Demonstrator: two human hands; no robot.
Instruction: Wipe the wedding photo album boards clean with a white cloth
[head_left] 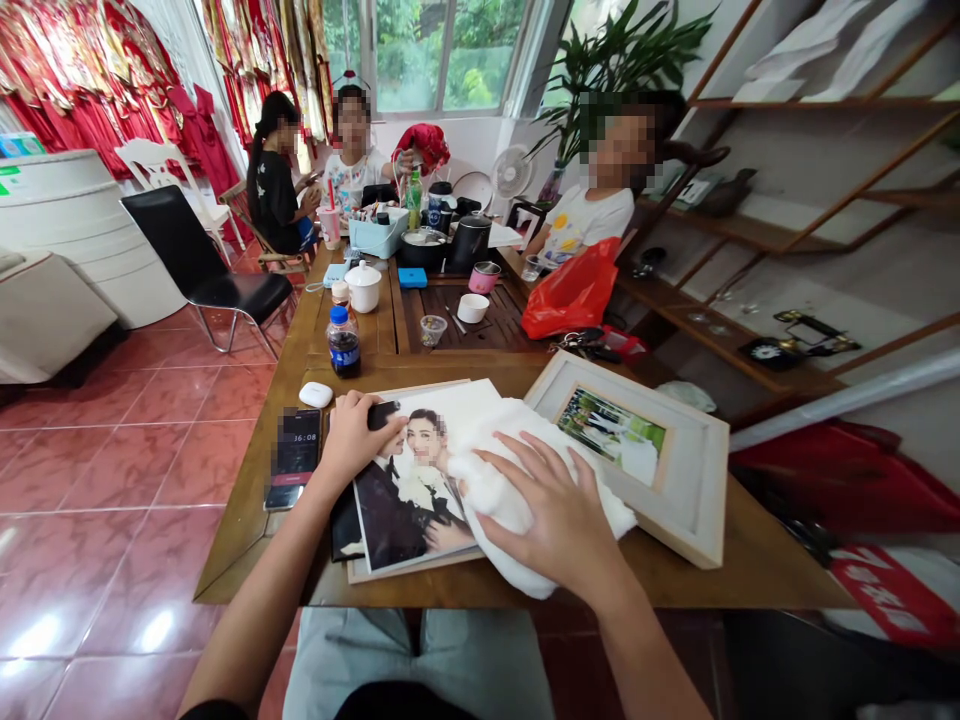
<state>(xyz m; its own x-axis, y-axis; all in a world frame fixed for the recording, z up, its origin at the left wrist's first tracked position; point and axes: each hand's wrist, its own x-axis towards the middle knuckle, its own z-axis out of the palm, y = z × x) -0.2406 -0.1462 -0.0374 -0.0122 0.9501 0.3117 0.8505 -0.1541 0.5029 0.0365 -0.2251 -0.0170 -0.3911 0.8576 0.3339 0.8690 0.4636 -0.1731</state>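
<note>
So, from the head view, the left hand (358, 440) lies curled over the top of a wedding photo print (409, 490), its grip unclear, while the right hand (555, 510) spreads open on a white fluffy cloth (517, 490) overlapping the print, on the wooden desk (247, 540), just beside a framed photo (626, 450).

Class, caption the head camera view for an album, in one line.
Left hand on a wedding photo print, right hand on a white cloth, beside a framed picture on a wooden table.
</note>
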